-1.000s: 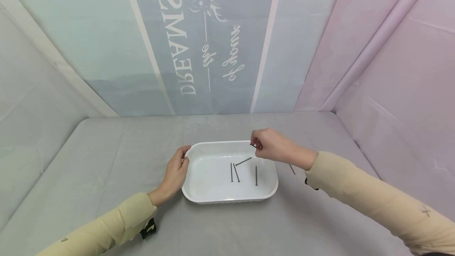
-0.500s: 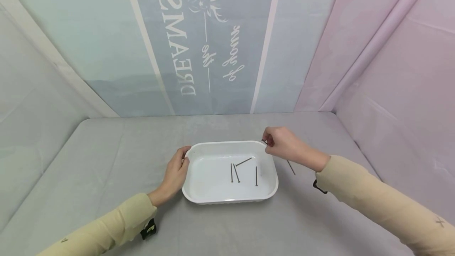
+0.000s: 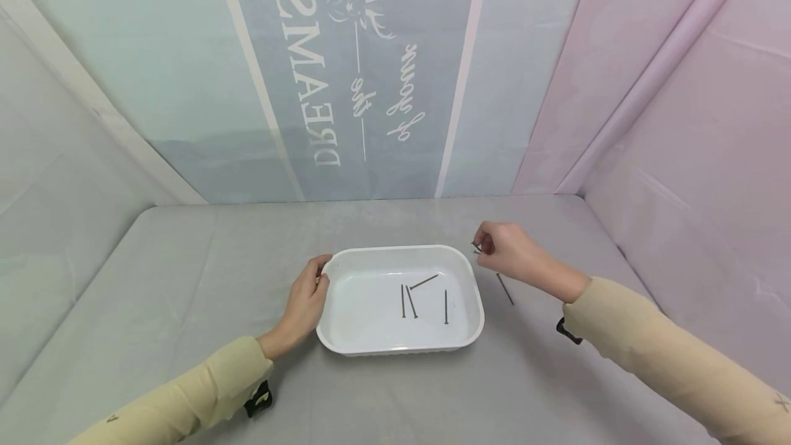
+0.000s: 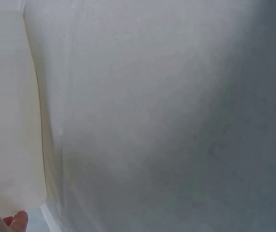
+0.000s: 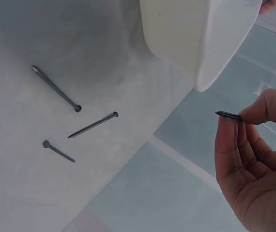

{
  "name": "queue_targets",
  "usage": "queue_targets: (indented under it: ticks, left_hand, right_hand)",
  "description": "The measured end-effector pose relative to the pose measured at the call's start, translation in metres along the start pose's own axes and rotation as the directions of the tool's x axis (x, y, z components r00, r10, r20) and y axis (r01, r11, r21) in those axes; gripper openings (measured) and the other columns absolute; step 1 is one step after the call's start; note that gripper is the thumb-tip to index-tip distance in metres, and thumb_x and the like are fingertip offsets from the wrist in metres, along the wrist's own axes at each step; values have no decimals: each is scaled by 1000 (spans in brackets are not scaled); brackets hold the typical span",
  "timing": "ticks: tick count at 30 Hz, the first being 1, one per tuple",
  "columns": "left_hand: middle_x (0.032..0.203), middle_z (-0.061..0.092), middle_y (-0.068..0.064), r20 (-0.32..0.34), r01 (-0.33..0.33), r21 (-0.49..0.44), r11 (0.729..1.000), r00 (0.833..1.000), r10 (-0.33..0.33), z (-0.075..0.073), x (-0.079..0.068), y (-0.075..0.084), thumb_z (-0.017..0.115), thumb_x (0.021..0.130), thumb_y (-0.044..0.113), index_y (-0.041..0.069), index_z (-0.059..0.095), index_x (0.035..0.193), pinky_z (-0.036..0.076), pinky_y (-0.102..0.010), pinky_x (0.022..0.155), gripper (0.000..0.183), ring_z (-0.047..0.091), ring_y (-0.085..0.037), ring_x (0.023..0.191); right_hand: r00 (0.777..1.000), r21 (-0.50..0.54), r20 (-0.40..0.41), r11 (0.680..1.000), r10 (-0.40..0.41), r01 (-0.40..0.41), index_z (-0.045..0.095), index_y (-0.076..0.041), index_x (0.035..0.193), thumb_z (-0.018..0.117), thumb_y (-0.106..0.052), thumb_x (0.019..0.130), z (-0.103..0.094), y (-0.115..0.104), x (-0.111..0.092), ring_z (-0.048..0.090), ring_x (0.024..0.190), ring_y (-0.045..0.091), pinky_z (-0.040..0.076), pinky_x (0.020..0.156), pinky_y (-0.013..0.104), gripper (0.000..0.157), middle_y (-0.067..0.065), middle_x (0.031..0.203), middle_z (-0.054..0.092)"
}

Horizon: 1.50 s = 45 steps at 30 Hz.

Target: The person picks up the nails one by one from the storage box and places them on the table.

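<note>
A white rectangular tray (image 3: 400, 349) stands on the table with several nails (image 3: 445, 306) lying inside it. My left hand (image 3: 305, 297) holds the tray's left end, its fingers at the far left corner and thumb by the rim. Just beyond the tray's right side, my right hand (image 3: 505, 249) pinches a dark nail (image 5: 228, 115) between thumb and fingertips, above the table. The right wrist view has that nail with its point projecting from the fingers. Three nails lie loose on the table there, one being a thick nail (image 5: 56, 88); the head view shows one loose nail (image 3: 505, 288).
A grey cloth covers the table (image 3: 395, 404). Behind it hangs a printed fabric backdrop (image 3: 371, 170) with mirrored lettering, and a pinkish fabric wall (image 3: 698, 177) rises on the right. Black straps sit at both wrists, one strap (image 3: 258, 398) showing below the left sleeve.
My right hand has moved rightward from above the tray's far right corner to outside it, still pinching a nail. The left hand, the tray and the nails in it have stayed put.
</note>
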State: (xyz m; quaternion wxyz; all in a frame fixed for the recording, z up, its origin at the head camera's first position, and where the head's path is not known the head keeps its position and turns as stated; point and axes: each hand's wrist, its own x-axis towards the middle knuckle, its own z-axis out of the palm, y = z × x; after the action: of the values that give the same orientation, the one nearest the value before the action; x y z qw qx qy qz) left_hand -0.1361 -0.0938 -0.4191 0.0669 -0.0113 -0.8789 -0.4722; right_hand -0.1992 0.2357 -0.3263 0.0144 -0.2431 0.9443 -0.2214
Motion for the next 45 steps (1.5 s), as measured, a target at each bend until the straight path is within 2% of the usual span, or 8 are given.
queue_targets:
  ticks: [18,22,32,45]
  left_hand:
    - [118,52,-18,-17,-15,-2,1000,1000,15,1,0,3,35,94,4,-2,41,129,44,-42,84,36,53,-28,102]
    - [118,53,-18,-18,-14,-3,1000,1000,14,2,1,3,35,94,4,-3,41,129,45,-42,84,36,53,-28,102]
    - [116,53,-18,-24,-18,-3,1000,1000,18,2,1,3,35,94,4,-3,42,128,44,-42,83,36,53,-27,101]
    - [115,54,-17,-23,0,3,1000,1000,0,3,0,1,34,95,5,-2,41,129,45,-40,82,35,53,-27,99]
  right_hand:
    - [996,8,-62,998,60,-60,60,5,85,60,2,69,-2,25,-9,54,61,16,44,51,27,16,8,70,60]
    - [993,24,-74,995,94,-93,60,5,85,60,1,69,-2,30,-10,54,62,17,44,51,27,16,9,70,60]
    - [979,64,-117,985,169,-162,59,7,87,59,-1,72,1,42,-18,57,65,21,46,53,29,17,14,74,61]
    - [953,109,-122,959,276,-263,57,9,88,59,-1,72,5,57,-28,54,55,15,45,49,27,19,14,73,61]
